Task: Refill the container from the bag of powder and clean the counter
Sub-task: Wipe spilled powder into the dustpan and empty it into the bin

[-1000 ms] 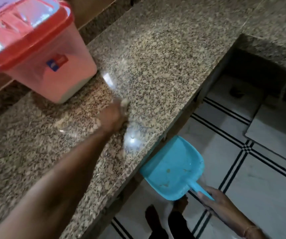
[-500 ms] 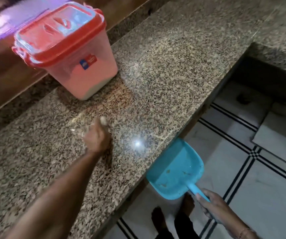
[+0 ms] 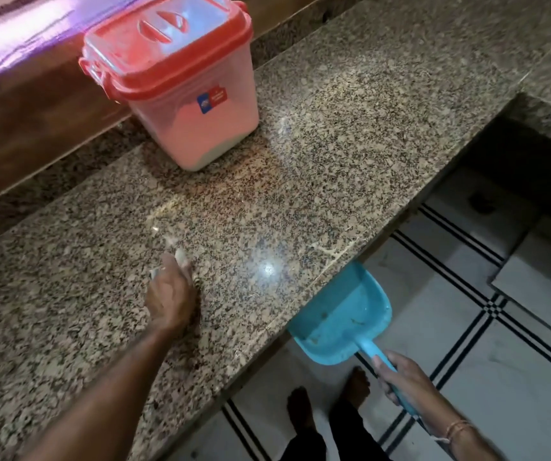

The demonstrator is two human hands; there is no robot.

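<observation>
A clear plastic container [image 3: 197,128] with a red lid stands shut at the back of the granite counter [image 3: 350,144], white powder inside it. My left hand [image 3: 171,291] rests on the counter in front of it, fingers curled and whitish at the tips; whether it holds anything is unclear. Faint powder streaks [image 3: 164,211] lie just beyond the fingers. My right hand [image 3: 403,380] grips the handle of a blue dustpan [image 3: 340,321], whose front lip sits under the counter's front edge, with a few crumbs in it. No powder bag is in view.
A wooden ledge [image 3: 34,121] runs behind the counter. Right of the container the counter steps back around a dark recess [image 3: 526,168]. Below is white tiled floor [image 3: 500,377] with black lines, and my bare feet [image 3: 300,410] stand close to the counter.
My left hand has swept leftward and toward me across the counter. The view has shifted, bringing the whole container into sight. The dustpan stays under the counter edge.
</observation>
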